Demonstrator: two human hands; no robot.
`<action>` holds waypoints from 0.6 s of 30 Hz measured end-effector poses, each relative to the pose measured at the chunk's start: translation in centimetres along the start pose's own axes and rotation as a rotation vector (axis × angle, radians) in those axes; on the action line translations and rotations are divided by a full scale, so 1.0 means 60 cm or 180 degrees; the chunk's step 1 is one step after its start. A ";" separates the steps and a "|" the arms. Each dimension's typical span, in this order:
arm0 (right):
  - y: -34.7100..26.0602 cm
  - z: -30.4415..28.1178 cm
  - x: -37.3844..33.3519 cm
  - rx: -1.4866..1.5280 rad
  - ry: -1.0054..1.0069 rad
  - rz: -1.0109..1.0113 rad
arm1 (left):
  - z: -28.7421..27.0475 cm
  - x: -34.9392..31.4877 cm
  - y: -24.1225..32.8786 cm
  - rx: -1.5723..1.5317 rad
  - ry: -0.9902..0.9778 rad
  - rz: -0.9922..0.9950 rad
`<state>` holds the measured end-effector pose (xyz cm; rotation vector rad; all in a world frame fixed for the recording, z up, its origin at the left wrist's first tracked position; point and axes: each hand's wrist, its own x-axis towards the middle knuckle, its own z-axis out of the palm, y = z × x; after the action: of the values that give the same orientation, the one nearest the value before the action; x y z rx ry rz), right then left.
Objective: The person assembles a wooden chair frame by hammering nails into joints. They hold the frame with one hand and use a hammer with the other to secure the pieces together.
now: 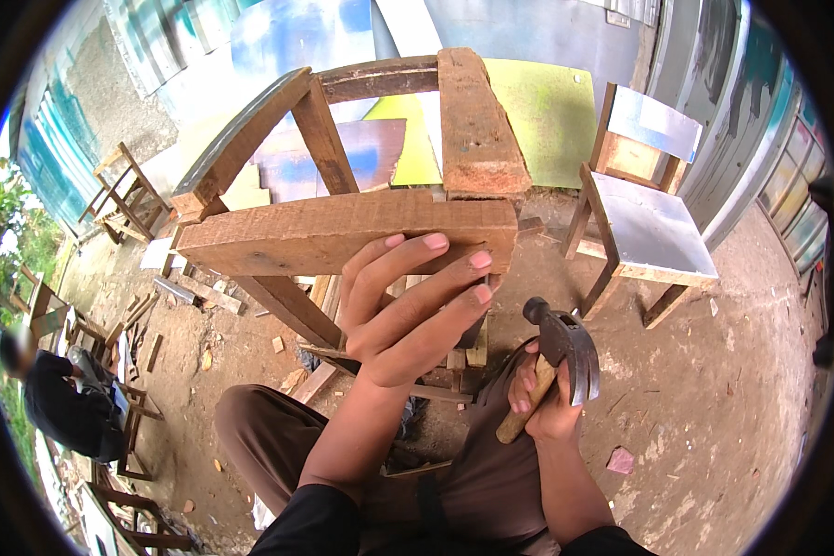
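In front of me stands a wooden frame (320, 130) of rough brown bars joined at the corners. My left hand (408, 301) is closed on its near bar (343, 232), close to the right end, with fingertips pressed on the bar's face. A thick wooden block (480, 125) joins that end and runs away from me. Lower right, over my thigh, my right hand (549, 394) grips a claw hammer (565, 352) by its wooden handle. The hammer's dark steel head points up, apart from the frame. My left thumb is mostly hidden.
A chair with a shiny metal-sheet seat (658, 222) stands to the right. Wood offcuts (218, 296) litter the dirt floor. At far left sits another person (69, 398) in dark clothing, near several wooden chair frames (125, 199). Painted sheets (547, 120) lean at the back.
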<state>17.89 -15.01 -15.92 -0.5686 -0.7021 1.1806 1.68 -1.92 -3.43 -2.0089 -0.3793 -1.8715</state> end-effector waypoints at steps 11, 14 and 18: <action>0.004 0.003 -0.001 0.0218 0.0174 0.0048 | -0.010 0.031 -0.005 0.0207 -0.0254 0.0011; 0.001 0.005 0.000 0.0044 0.0028 -0.0025 | -0.015 0.048 -0.017 0.0160 -0.0349 0.0238; -0.001 0.007 0.000 -0.0019 -0.0038 -0.0064 | -0.011 0.052 -0.022 -0.0115 -0.0416 0.0186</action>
<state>17.64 -15.02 -15.62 -0.5587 -0.7201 1.1643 0.77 -1.20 -0.17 -2.1494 -0.3205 -1.7295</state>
